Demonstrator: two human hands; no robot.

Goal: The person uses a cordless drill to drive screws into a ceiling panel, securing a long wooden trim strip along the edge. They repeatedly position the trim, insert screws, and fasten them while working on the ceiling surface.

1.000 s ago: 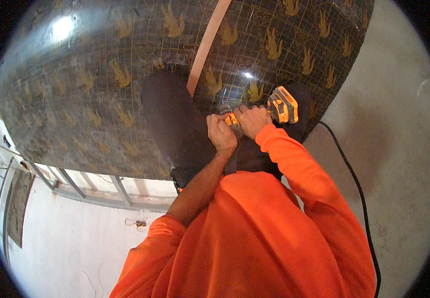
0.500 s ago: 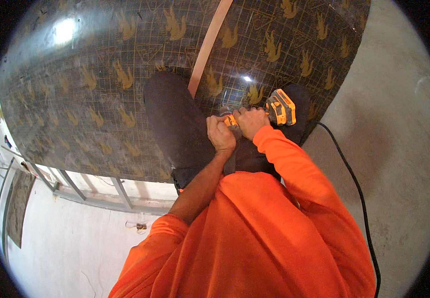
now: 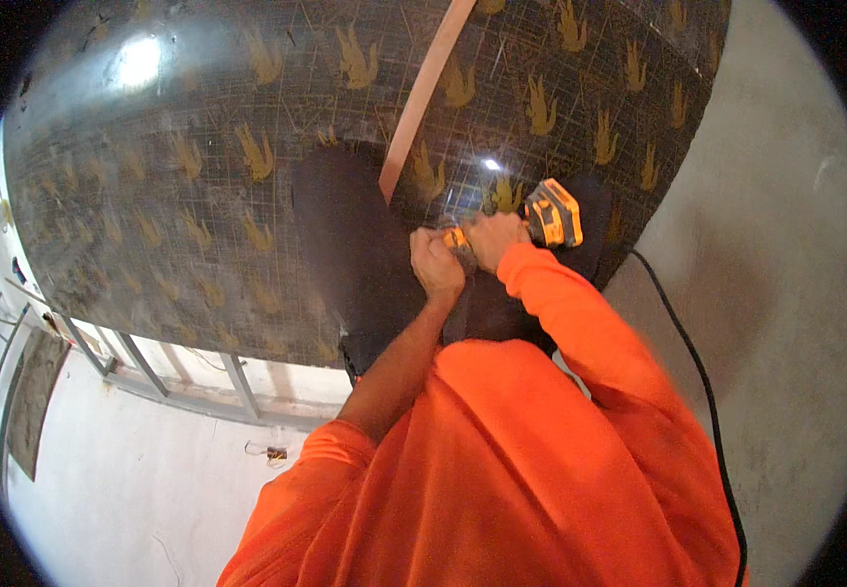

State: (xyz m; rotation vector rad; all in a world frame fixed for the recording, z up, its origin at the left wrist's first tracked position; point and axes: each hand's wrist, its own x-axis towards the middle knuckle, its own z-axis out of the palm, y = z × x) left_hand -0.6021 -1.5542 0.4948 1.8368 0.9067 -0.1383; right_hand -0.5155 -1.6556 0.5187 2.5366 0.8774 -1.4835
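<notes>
All visible fingers [image 3: 483, 228] — left hand [image 3: 435, 264], right hand [image 3: 500, 241] — curl closed around a yellow-black power tool [image 3: 553, 216].

Bright glare on dark film-faced plywood [image 3: 218, 210]
Two white reflections glint; soft shadow darkens the concrete floor [image 3: 800, 293]; right hand [image 3: 498, 242] slightly blurred; fisheye edges curve into black corners.

A bright orange long-sleeved top [image 3: 512, 470] covers the torso, its cloth falling in soft folds that deepen to red-orange in the shade. The right sleeve [image 3: 585, 323] reaches the wrist, creased along its length; the left sleeve [image 3: 311, 474] bunches near the elbow above a bare forearm [image 3: 402, 367]. The left grip [image 3: 435, 262] and right grip [image 3: 497, 242] are bare. The trousers [image 3: 345, 220] are near-black.
</notes>
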